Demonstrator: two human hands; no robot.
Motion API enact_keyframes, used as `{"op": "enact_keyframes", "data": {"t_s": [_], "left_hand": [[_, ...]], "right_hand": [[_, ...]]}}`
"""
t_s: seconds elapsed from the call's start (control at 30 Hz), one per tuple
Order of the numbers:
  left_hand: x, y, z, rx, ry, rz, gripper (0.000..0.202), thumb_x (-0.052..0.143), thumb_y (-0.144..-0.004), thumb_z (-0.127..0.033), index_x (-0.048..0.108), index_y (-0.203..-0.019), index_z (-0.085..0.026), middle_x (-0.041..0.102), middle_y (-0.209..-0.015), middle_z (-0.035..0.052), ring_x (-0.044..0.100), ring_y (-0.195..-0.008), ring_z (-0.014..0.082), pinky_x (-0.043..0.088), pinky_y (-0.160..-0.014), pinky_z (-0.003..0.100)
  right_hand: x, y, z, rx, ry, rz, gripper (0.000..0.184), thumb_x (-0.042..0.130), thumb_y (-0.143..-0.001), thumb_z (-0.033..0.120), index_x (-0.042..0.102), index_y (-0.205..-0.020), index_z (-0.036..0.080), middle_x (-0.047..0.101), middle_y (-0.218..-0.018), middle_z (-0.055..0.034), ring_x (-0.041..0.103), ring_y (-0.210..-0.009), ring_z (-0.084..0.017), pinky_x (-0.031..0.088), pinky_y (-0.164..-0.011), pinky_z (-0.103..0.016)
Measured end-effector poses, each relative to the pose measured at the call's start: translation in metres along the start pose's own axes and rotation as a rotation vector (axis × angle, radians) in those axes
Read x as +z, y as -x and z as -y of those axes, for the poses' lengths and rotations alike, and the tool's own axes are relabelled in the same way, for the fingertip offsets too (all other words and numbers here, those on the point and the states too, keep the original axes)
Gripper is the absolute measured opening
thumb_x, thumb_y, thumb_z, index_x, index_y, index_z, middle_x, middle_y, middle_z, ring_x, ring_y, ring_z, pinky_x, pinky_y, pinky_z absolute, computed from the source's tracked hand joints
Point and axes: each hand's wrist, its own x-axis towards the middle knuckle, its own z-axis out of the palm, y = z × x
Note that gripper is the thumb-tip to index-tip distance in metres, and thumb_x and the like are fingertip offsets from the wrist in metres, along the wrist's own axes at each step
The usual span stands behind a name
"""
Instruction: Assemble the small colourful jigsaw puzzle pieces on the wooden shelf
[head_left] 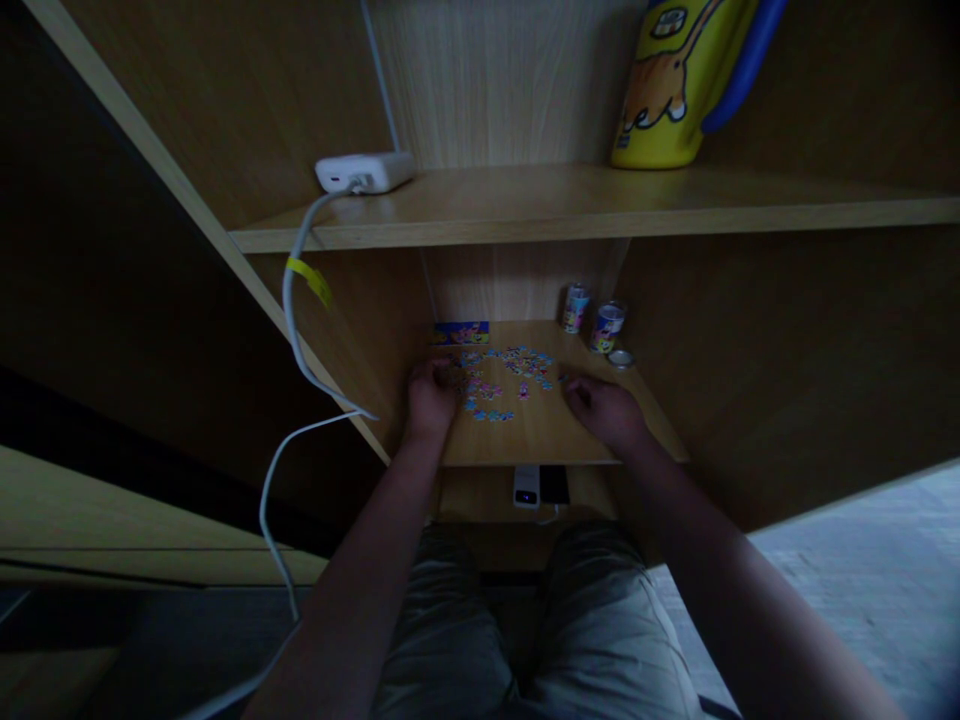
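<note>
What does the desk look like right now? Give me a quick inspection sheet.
Surface: wooden desk inside a shelving unit, dimly lit.
Job's things: loose jigsaw pieces scattered mid-desk; a blue picture card at the back.
Clutter: two small printed tins, a round lid beside them; yellow cartoon container on the upper shelf.
Hands: left hand resting on pieces at the pile's left edge; right hand on the desk at the right edge; grip unclear.
Cables: white cable hanging from a white adapter on the shelf.
Surroundings: small devices below the desk edge; the person's lap.
</note>
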Motion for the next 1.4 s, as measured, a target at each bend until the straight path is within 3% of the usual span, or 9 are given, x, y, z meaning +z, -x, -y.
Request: {"op": "enact_keyframes", "data": {"t_s": [0.23,0.37,0.47,0.57,0.73,0.97,1.17,1.4], "left_hand": [[0.002,-0.003,0.002,-0.029,-0.007,0.034,0.037,0.069,-0.087,0.000,0.077,-0.120,-0.017,0.079,-0.129,0.0115,0.072,-0.124,0.0271,0.056,-0.116,0.040],[0.003,-0.002,0.001,-0.006,-0.058,0.076,0.036,0.070,-0.087,-0.001,0.080,-0.116,-0.019,0.080,-0.129,0.0113,0.072,-0.126,0.0289,0.055,-0.119,0.045],[0.004,0.000,-0.004,0.051,-0.117,0.119,0.023,0.068,-0.096,-0.009,0.084,-0.108,-0.021,0.082,-0.121,0.0111,0.071,-0.129,0.0306,0.052,-0.123,0.049],[0.007,0.004,-0.010,0.100,-0.233,0.175,0.023,0.063,-0.105,-0.021,0.086,-0.110,-0.023,0.081,-0.124,0.0130,0.067,-0.134,0.0337,0.049,-0.124,0.052],[0.010,0.011,-0.018,0.131,-0.327,0.237,0.022,0.070,-0.103,-0.030,0.085,-0.117,-0.023,0.076,-0.138,0.0150,0.064,-0.138,0.0361,0.046,-0.126,0.053],[0.009,0.013,-0.024,0.147,-0.376,0.274,0.020,0.068,-0.105,-0.035,0.083,-0.109,-0.022,0.077,-0.131,0.0145,0.067,-0.130,0.0348,0.050,-0.121,0.051],[0.009,0.016,-0.031,0.147,-0.410,0.323,0.026,0.062,-0.107,-0.032,0.079,-0.124,-0.021,0.068,-0.153,0.0161,0.059,-0.144,0.0368,0.047,-0.124,0.055],[0.009,0.015,-0.034,0.121,-0.412,0.357,0.028,0.059,-0.107,-0.032,0.079,-0.123,-0.022,0.067,-0.153,0.0153,0.057,-0.148,0.0363,0.044,-0.126,0.054]], "right_hand": [[0.000,0.000,0.001,0.007,0.020,0.002,0.030,0.055,-0.109,0.042,0.081,-0.114,0.028,0.087,-0.106,-0.0050,0.080,-0.090,-0.024,0.048,-0.074,-0.031],[0.001,0.000,0.000,-0.007,0.011,-0.013,0.031,0.054,-0.109,0.042,0.081,-0.113,0.028,0.087,-0.103,-0.0053,0.079,-0.088,-0.024,0.048,-0.072,-0.031],[0.001,0.001,0.000,-0.005,0.009,-0.013,0.031,0.054,-0.109,0.043,0.081,-0.115,0.028,0.087,-0.103,-0.0052,0.079,-0.088,-0.024,0.048,-0.072,-0.031],[0.001,0.001,-0.001,-0.006,0.010,-0.014,0.031,0.054,-0.109,0.043,0.081,-0.114,0.028,0.087,-0.102,-0.0051,0.079,-0.087,-0.024,0.048,-0.071,-0.031],[0.001,0.000,0.000,-0.010,0.015,-0.001,0.031,0.055,-0.108,0.042,0.081,-0.115,0.027,0.088,-0.105,-0.0059,0.079,-0.088,-0.024,0.048,-0.072,-0.032],[0.002,0.000,-0.002,-0.015,0.012,-0.008,0.031,0.055,-0.108,0.043,0.081,-0.115,0.028,0.088,-0.104,-0.0052,0.080,-0.089,-0.025,0.048,-0.072,-0.032],[0.004,-0.001,-0.003,-0.018,0.014,0.006,0.030,0.054,-0.109,0.042,0.080,-0.115,0.029,0.088,-0.108,-0.0051,0.080,-0.090,-0.025,0.048,-0.073,-0.032],[0.003,0.000,-0.001,-0.016,0.031,-0.007,0.030,0.054,-0.109,0.043,0.080,-0.115,0.028,0.087,-0.105,-0.0056,0.080,-0.092,-0.025,0.049,-0.075,-0.033]]}}
